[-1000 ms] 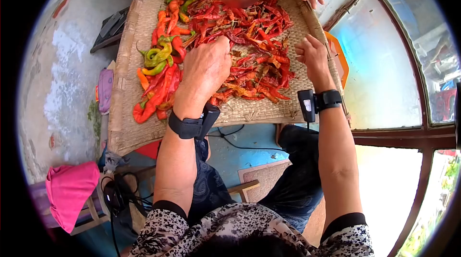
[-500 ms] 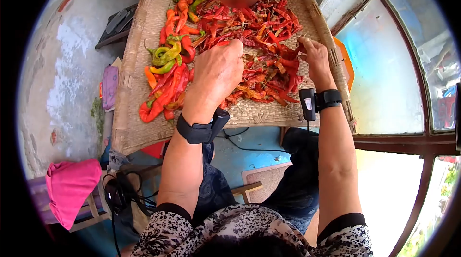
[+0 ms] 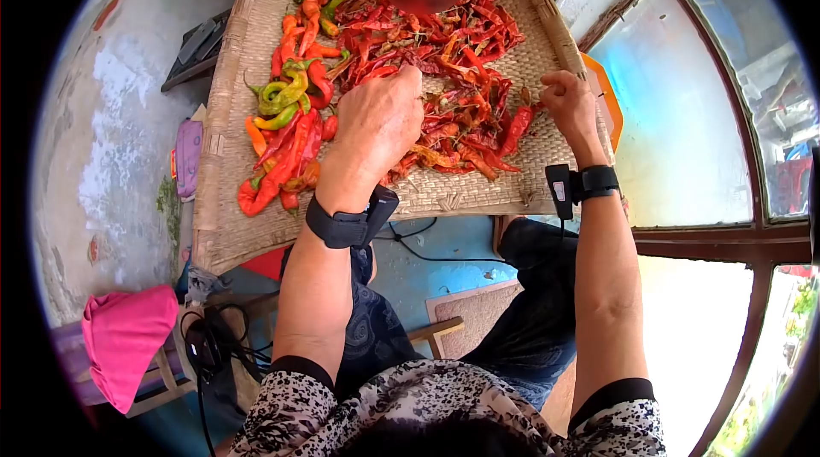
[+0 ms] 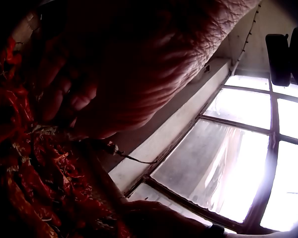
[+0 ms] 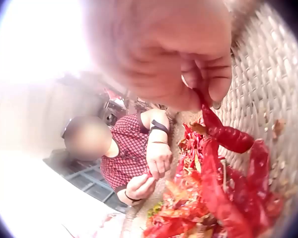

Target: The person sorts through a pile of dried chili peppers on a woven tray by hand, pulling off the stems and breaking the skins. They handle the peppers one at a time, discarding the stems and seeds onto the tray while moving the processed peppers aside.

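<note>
**Red chili [image 5: 231,139] pinched in the right hand [image 3: 571,107]**

From here I see the chili slanting from the right hand's closed fingertips toward lower right in the right wrist view, above the dried pile [image 3: 453,34]. That pile spreads across the woven tray [image 3: 487,199], upper middle of the head view, mostly between my two hands. The left hand [image 3: 376,128] arches over its left side, fingers curled; I can't tell whether they grip anything.

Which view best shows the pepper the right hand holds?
Right wrist: the red pepper sticks out, close and large, from the right hand. Head shows it small, from above; left wrist doesn't clearly show it.
</note>
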The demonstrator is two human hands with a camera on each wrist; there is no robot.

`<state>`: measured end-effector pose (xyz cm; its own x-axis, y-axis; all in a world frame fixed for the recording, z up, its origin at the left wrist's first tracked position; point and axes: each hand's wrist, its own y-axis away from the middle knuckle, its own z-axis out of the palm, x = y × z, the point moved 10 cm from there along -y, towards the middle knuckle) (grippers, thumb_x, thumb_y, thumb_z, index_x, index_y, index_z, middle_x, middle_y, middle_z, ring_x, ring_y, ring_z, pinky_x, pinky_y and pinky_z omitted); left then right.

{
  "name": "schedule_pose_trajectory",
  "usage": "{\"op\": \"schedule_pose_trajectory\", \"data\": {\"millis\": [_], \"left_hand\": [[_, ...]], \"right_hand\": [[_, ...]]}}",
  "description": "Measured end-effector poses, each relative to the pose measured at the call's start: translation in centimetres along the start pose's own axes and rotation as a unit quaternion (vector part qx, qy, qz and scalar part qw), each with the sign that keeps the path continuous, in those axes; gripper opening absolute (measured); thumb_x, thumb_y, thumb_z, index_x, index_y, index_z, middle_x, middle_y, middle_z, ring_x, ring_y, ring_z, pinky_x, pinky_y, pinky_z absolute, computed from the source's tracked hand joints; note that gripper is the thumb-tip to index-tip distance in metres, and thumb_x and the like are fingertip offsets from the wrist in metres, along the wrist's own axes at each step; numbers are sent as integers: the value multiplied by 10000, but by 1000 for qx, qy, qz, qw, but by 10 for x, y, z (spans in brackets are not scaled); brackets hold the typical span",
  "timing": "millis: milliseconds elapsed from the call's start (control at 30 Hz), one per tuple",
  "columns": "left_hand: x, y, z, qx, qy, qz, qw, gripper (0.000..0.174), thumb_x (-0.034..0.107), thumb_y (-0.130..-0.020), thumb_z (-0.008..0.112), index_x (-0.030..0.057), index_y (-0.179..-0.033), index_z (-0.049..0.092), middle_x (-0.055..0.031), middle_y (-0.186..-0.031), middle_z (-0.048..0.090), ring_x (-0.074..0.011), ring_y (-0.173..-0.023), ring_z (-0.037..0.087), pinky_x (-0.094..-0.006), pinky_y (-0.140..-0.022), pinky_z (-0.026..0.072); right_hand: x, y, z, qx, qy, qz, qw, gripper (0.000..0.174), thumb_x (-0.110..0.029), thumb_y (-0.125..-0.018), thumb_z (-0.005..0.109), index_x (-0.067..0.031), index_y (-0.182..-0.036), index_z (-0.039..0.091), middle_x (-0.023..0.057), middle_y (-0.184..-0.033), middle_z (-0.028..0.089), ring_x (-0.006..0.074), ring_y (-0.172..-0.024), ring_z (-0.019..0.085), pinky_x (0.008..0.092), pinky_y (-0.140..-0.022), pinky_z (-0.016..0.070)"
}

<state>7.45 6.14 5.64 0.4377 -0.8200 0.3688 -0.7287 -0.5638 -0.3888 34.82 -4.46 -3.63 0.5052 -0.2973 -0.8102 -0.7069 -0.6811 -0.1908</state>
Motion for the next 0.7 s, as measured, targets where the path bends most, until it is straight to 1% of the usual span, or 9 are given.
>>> {"op": "schedule_pose_trajectory", "data": {"millis": [67,167,200,300,333,467,533,667,700], "left_hand": [[-1,-1,1,-9,0,-5,1000,65,78,-806,557,51,-819,499,-166,-678,592,-371,-676,595,-464,-580,437],[0,0,2,-3,-4,3,1000,70,78,-806,561,52,-831,502,-164,-674,591,-370,-681,597,-462,-585,438],[-1,0,3,-10,-4,-2,1000,73,78,-805,563,52,-836,503,-165,-678,592,-370,-683,597,-463,-586,438],[-4,0,5,-19,-9,-11,1000,77,77,-804,565,52,-839,502,-165,-685,594,-371,-686,597,-465,-587,437],[-4,0,6,-21,-11,-14,1000,77,76,-803,566,51,-836,501,-166,-689,595,-372,-687,596,-466,-588,437],[-3,1,4,-16,-4,-10,1000,80,78,-801,569,51,-830,500,-165,-698,598,-372,-692,598,-466,-590,439],[-1,1,4,-11,0,-5,1000,81,78,-799,570,52,-826,498,-162,-695,598,-371,-689,598,-466,-589,441],[-1,1,5,-8,-8,1,1000,80,77,-798,568,52,-826,497,-161,-690,597,-372,-686,598,-466,-586,442],[-2,2,6,-13,-13,-2,1000,77,76,-798,565,52,-826,498,-160,-688,596,-372,-684,599,-465,-584,442]], "right_hand": [[-21,9,11,-14,226,-102,969,292,-66,-729,651,-86,-1020,662,172,-861,652,321,-773,643,401,-734,522],[-44,18,21,-12,252,-168,953,314,-105,-730,666,-88,-1043,656,185,-907,653,388,-857,618,446,-787,503],[-52,20,24,-13,250,-167,954,314,-105,-730,666,-88,-1043,656,185,-907,653,388,-857,618,446,-787,503],[-44,18,36,-78,324,-31,942,279,-252,-754,676,-91,-979,646,188,-924,652,375,-900,623,450,-778,502],[-38,17,41,-82,346,-23,934,252,-271,-770,651,-93,-948,639,182,-923,656,376,-894,625,456,-773,503],[-31,17,56,-90,358,-30,929,217,-221,-788,624,-108,-972,645,181,-922,657,381,-895,624,458,-775,503],[-56,23,52,2,283,-171,944,202,-172,-800,596,-125,-989,648,171,-925,662,388,-886,625,460,-773,505],[-46,21,61,-51,313,-172,932,188,-138,-809,572,-132,-971,665,168,-928,664,377,-876,629,455,-764,506],[-43,18,57,-71,307,-135,939,173,-143,-810,573,-128,-950,673,174,-909,663,375,-859,631,455,-752,507]]}}
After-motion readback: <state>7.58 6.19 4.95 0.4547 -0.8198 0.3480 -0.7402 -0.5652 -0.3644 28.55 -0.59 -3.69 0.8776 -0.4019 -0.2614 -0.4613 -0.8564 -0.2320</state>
